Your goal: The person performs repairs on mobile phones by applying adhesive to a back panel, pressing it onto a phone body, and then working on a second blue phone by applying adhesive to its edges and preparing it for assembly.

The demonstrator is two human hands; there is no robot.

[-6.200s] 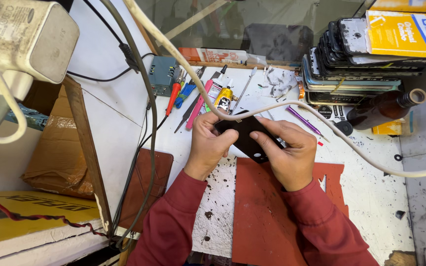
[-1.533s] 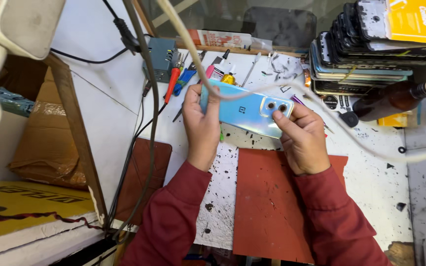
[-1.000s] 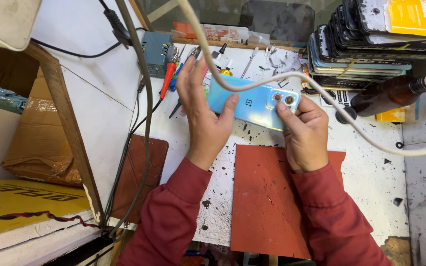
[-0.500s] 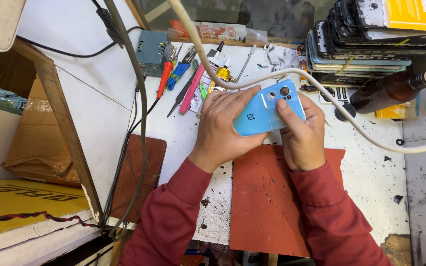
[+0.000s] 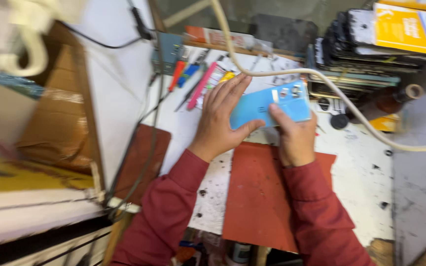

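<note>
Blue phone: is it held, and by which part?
Yes, by both hands: left hand grips the blue phone at its left end, right hand at its lower right edge.

Under the wrists lies a red mat (image 5: pixel 262 197) on a white, paint-chipped worktop (image 5: pixel 366 182). Just beyond the fingertips, coloured hand tools (image 5: pixel 193 81) lie in a loose row, among them a red-handled one, a blue one and a pink one; the blur keeps their kinds uncertain. A thick cream cable (image 5: pixel 331 93) arcs over the hands and runs off to the right. Beyond the right hand stands a stack of dark flat devices (image 5: pixel 366 54), perhaps phones, with a yellow box (image 5: pixel 410 29) on top. A brown bottle (image 5: pixel 385 101) lies near that stack. Well left of the hands sits a brown cardboard box (image 5: pixel 55 123).
</note>
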